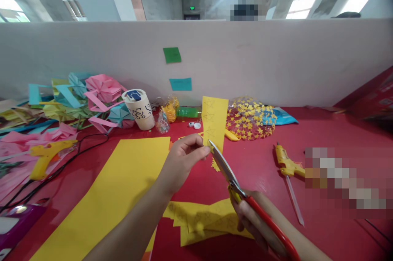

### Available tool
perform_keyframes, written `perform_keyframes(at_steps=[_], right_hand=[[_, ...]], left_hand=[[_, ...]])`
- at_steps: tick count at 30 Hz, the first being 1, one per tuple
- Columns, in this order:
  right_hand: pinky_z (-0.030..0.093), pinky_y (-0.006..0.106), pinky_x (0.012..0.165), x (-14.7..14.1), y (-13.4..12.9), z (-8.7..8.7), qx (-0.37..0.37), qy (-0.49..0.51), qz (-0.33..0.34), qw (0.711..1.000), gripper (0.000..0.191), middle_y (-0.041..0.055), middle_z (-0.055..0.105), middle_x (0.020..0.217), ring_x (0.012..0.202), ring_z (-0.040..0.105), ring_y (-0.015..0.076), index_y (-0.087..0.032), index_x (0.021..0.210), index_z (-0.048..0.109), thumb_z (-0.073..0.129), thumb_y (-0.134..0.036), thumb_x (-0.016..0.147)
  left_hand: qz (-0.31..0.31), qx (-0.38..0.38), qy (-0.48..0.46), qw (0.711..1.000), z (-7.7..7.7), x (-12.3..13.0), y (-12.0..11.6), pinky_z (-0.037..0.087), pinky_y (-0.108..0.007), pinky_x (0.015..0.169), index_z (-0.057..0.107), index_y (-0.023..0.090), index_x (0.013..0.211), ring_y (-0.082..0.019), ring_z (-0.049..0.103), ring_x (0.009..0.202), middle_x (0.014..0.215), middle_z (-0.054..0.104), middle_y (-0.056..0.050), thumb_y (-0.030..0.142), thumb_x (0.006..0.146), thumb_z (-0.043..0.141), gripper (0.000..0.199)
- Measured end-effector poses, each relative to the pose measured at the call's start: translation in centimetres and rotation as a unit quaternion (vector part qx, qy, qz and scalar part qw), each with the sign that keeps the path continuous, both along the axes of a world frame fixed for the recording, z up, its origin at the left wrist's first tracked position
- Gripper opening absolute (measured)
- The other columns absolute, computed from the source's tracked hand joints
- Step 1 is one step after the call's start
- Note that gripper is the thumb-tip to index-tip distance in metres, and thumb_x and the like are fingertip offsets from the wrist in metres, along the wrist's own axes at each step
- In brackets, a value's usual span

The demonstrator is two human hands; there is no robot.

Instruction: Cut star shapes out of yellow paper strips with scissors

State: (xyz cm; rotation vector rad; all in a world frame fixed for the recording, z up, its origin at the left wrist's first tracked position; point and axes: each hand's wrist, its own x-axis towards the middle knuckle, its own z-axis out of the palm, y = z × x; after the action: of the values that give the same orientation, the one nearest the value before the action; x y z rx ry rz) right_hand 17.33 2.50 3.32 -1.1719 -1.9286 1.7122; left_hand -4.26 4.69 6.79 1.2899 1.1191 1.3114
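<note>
My left hand (186, 156) is closed, thumb and forefinger pinched at the lower end of a yellow paper strip (215, 119). Stars are drawn in outline down the strip, which stands up above my fingers. My right hand (253, 216) grips a pair of scissors (227, 169) with red handles. Their blade tips reach the paper right beside my left fingertips; how far the blades are apart is hard to tell. Small yellow cut pieces (216, 165) lie behind the blades. Below my hands, several more yellow strips (202, 222) with drawn stars overlap on the red table.
Large yellow sheets (123, 183) lie at left, near a yellow glue gun (49, 156) and folded paper shapes (104, 89). A white cup (139, 111) stands behind. A clear bag of yellow stars (253, 119) rests by the partition (276, 60). Another glue gun (287, 164) is at right.
</note>
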Motion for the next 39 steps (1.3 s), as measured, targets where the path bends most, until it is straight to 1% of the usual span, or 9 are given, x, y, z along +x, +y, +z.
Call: perform_keyframes(at_steps=[6, 14, 18, 21, 25, 29, 33, 36, 39], right_hand=[[0.047, 0.026, 0.056, -0.1, -0.1, 0.3, -0.003, -0.001, -0.003, 1.000, 0.053, -0.0022, 0.040, 0.058, 0.057, 0.054, 0.0151, -0.021, 0.065, 0.037, 0.046, -0.072, 0.079], [0.045, 0.023, 0.052, -0.1, 0.1, 0.4, -0.003, -0.013, -0.006, 1.000, 0.048, -0.0020, 0.043, 0.056, 0.057, 0.057, 0.0160, -0.021, 0.066, 0.038, 0.047, -0.067, 0.080], [0.045, 0.023, 0.053, -0.2, 0.1, 0.4, -0.002, -0.020, -0.012, 1.000, 0.048, -0.0007, 0.047, 0.058, 0.059, 0.060, 0.0173, -0.021, 0.065, 0.037, 0.048, -0.067, 0.077], [0.044, 0.023, 0.052, -0.3, -0.1, 0.0, -0.002, -0.028, -0.020, 0.999, 0.047, -0.0007, 0.049, 0.056, 0.059, 0.061, 0.0181, -0.021, 0.065, 0.038, 0.049, -0.066, 0.076], [0.044, 0.023, 0.051, -0.4, -0.3, -0.9, 0.007, -0.034, -0.055, 0.998, 0.048, -0.0010, 0.050, 0.055, 0.057, 0.059, 0.0173, -0.021, 0.068, 0.041, 0.044, -0.069, 0.077], [0.045, 0.023, 0.052, -0.3, 0.0, -1.6, -0.006, -0.022, -0.021, 1.000, 0.052, -0.0020, 0.047, 0.052, 0.056, 0.060, 0.0174, -0.022, 0.066, 0.040, 0.045, -0.072, 0.076], [0.044, 0.023, 0.050, -0.2, 0.2, -2.1, 0.003, -0.003, -0.014, 1.000, 0.056, -0.0031, 0.043, 0.053, 0.050, 0.052, 0.0134, -0.021, 0.066, 0.039, 0.043, -0.076, 0.076], [0.035, 0.019, 0.042, 0.1, 0.2, -2.3, 0.013, 0.010, -0.008, 1.000, 0.060, -0.0037, 0.041, 0.055, 0.044, 0.041, 0.0080, -0.019, 0.066, 0.041, 0.039, -0.078, 0.077], [0.026, 0.017, 0.036, 0.5, 0.2, -2.1, 0.014, 0.003, 0.001, 1.000, 0.059, -0.0021, 0.046, 0.061, 0.041, 0.036, 0.0050, -0.018, 0.071, 0.043, 0.038, -0.076, 0.081]], left_hand=[[0.000, 0.000, -0.006, 1.000, -0.1, 0.0, 0.1, 0.036, -0.024, 0.066, 0.057, 0.018, 0.068, -0.010, 0.046, 0.066, 0.065, 0.051, 0.004, 0.020, 0.081, 0.062, 0.014], [-0.014, -0.001, -0.021, 1.000, -0.1, -0.2, 0.1, 0.036, -0.024, 0.067, 0.056, 0.018, 0.067, -0.010, 0.046, 0.066, 0.065, 0.051, 0.004, 0.019, 0.081, 0.062, 0.015], [-0.016, 0.001, -0.033, 0.999, -0.2, -0.4, 0.2, 0.037, -0.024, 0.068, 0.058, 0.018, 0.069, -0.010, 0.047, 0.067, 0.066, 0.051, 0.004, 0.019, 0.080, 0.063, 0.012], [-0.006, 0.004, -0.048, 0.999, -0.4, -0.4, 0.3, 0.038, -0.023, 0.068, 0.059, 0.019, 0.070, -0.010, 0.047, 0.067, 0.067, 0.052, 0.004, 0.018, 0.079, 0.064, 0.010], [0.004, 0.018, -0.049, 0.999, -0.3, -0.5, 0.3, 0.038, -0.022, 0.066, 0.059, 0.019, 0.068, -0.010, 0.047, 0.066, 0.065, 0.052, 0.004, 0.014, 0.079, 0.061, 0.012], [0.012, 0.020, -0.042, 0.999, 0.0, -0.5, 0.3, 0.038, -0.023, 0.067, 0.058, 0.019, 0.069, -0.010, 0.047, 0.066, 0.064, 0.053, 0.004, 0.016, 0.081, 0.059, 0.012], [0.007, 0.026, -0.029, 0.999, 0.0, -0.6, 0.4, 0.038, -0.024, 0.069, 0.058, 0.019, 0.073, -0.011, 0.048, 0.069, 0.067, 0.053, 0.003, 0.016, 0.083, 0.056, 0.011], [-0.010, 0.025, -0.011, 1.000, 0.1, -1.0, 0.5, 0.037, -0.024, 0.068, 0.057, 0.019, 0.072, -0.011, 0.046, 0.070, 0.070, 0.052, 0.003, 0.016, 0.081, 0.057, 0.010], [-0.027, 0.023, 0.018, 0.999, 0.4, -1.3, 0.5, 0.037, -0.024, 0.069, 0.056, 0.018, 0.071, -0.012, 0.046, 0.071, 0.073, 0.051, 0.003, 0.019, 0.080, 0.058, 0.009]])
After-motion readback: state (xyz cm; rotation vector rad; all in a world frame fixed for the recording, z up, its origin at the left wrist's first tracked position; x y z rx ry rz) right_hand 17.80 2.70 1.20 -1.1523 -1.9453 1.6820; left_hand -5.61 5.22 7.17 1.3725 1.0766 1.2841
